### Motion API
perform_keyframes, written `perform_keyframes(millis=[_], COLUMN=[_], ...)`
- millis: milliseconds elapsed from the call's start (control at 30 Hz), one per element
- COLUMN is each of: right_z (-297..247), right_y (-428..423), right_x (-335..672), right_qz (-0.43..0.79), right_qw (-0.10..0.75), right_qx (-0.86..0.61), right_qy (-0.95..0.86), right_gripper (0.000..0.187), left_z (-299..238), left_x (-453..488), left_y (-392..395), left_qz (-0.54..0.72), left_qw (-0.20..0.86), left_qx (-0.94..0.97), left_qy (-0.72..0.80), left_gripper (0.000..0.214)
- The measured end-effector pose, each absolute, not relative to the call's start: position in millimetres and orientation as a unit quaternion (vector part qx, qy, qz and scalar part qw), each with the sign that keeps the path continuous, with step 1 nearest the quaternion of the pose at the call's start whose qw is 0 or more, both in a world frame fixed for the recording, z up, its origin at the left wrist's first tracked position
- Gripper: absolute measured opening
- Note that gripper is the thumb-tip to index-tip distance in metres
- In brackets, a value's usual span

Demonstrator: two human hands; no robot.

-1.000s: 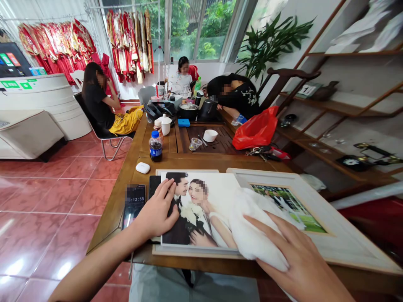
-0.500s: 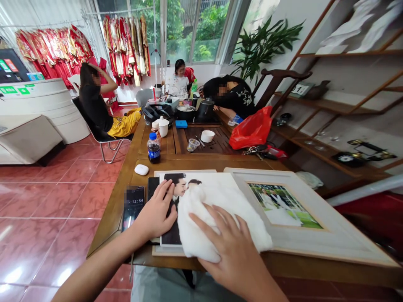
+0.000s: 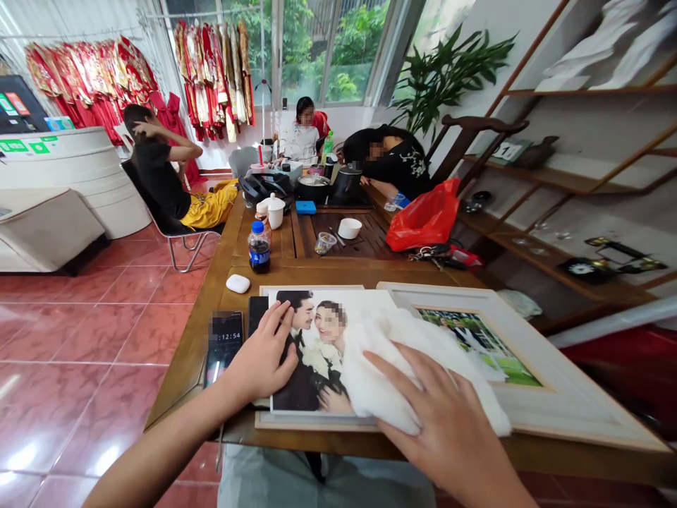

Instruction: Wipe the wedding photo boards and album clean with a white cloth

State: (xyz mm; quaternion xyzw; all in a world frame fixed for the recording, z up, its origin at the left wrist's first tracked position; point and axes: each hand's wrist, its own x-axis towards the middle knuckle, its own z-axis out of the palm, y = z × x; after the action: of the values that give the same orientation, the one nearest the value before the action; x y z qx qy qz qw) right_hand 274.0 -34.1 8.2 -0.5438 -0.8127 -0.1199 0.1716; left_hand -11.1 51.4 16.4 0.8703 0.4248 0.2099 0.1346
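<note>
Lying at the near edge of the bench (image 3: 317,271) beside the white frame (image 3: 555,402), the wedding print (image 3: 312,367) could skid or crease if the white cloth (image 3: 381,381), pressed under the flat, open right hand (image 3: 449,430), drags; the left hand (image 3: 259,367), splayed and grasping nothing, pins its left side.

White cloth (image 3: 417,353) crumpled, spread on wedding photo (image 3: 312,353), lying flat at table edge.

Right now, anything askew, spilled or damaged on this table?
Nothing spilled or damaged. Only the phone stands out: it lies close to the table's left edge. The cloth under the right hand covers part of the photo and the frame's border. The left hand lies flat on the photo.
</note>
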Motion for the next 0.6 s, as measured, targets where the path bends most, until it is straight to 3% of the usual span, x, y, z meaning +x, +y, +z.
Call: perform_keyframes(millis=[267,600], right_z=[9.3,36.1], right_y=[-23.9,10.2], right_x=[273.9,202.0], right_qz=[-0.128,-0.017], right_qw=[0.156,0.165], right_qx=[-0.571,-0.504], right_qy=[-0.796,-0.847], right_gripper=[0.056,0.065], left_z=[14.4,16.9], left_x=[-11.2,-12.2], left_y=[51.2,51.2], left_qz=[0.217,0.216], left_qw=[0.133,0.139], left_qx=[0.87,0.88], left_qy=[0.422,0.399], left_gripper=[0.062,0.059])
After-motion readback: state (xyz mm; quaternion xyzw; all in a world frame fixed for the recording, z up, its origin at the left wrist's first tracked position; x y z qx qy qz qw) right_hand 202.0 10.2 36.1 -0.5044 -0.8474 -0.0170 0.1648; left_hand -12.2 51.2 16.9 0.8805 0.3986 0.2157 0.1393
